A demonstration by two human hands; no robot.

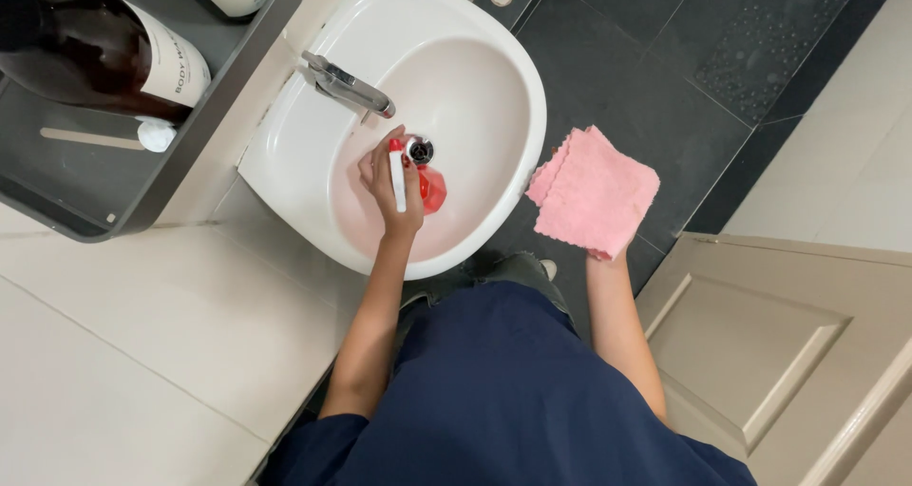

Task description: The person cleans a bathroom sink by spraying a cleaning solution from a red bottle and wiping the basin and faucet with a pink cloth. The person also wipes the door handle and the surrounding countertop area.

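My left hand (388,184) grips a red spray bottle (430,189) with a white trigger head, held over the bowl of the white sink (475,87) close to the drain (420,150). My right hand is almost wholly hidden under a folded pink cloth (594,191) that it holds up beside the sink's right rim, over the dark floor. A chrome tap (348,85) stands at the sink's back edge, just above my left hand.
A dark wall shelf (123,177) at the upper left carries two large bottles with white labels. Dark floor tiles (665,77) lie to the right of the sink. A beige panelled door (788,343) stands at the lower right, pale wall tiles at the left.
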